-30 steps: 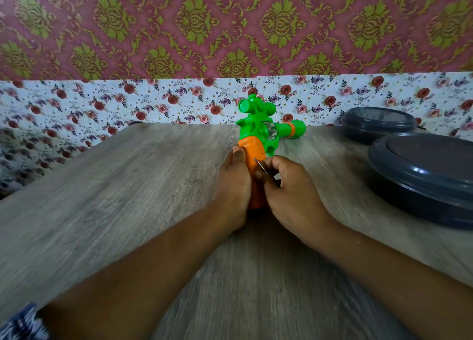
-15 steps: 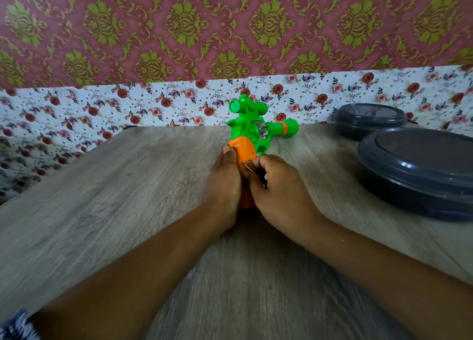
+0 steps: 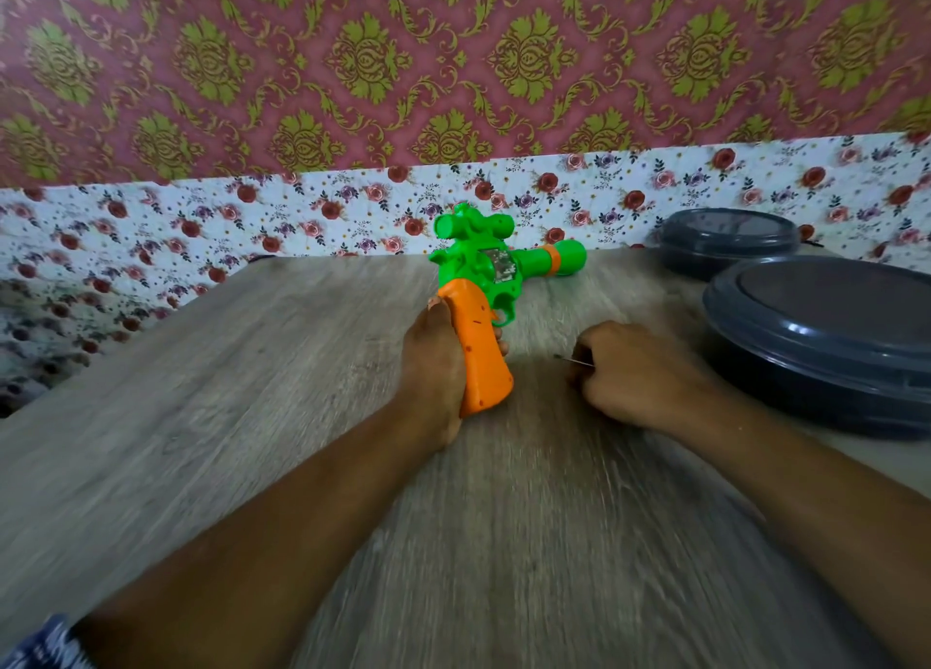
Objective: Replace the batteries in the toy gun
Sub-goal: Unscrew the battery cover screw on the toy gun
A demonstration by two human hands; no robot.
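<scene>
My left hand (image 3: pixel 436 366) grips the orange handle of the toy gun (image 3: pixel 483 290), thumb along its near side and fingertips curling round the far side. The gun lies on the table (image 3: pixel 252 391) near the middle, its glossy green plastic body, with a tube-shaped scope on top, pointing its round barrel with an orange ring to the right. The handle is smooth and flared at the butt, with small dark dots that may be screw holes; the blur leaves me unsure.

My right hand (image 3: pixel 635 371) rests on the grey wood-grain tabletop, fingers curled round a thin metal tool (image 3: pixel 572 360) whose slender shaft pokes out toward the gun.

To the right stand two round dark-grey plastic containers, a large one (image 3: pixel 826 346) and a smaller one (image 3: pixel 730 240) behind it, both lidded, so their contents are hidden.

Half a second ago my right hand was pressed against the handle with the tool's tip at it; now it has drawn away to the right, clear of the gun.
</scene>
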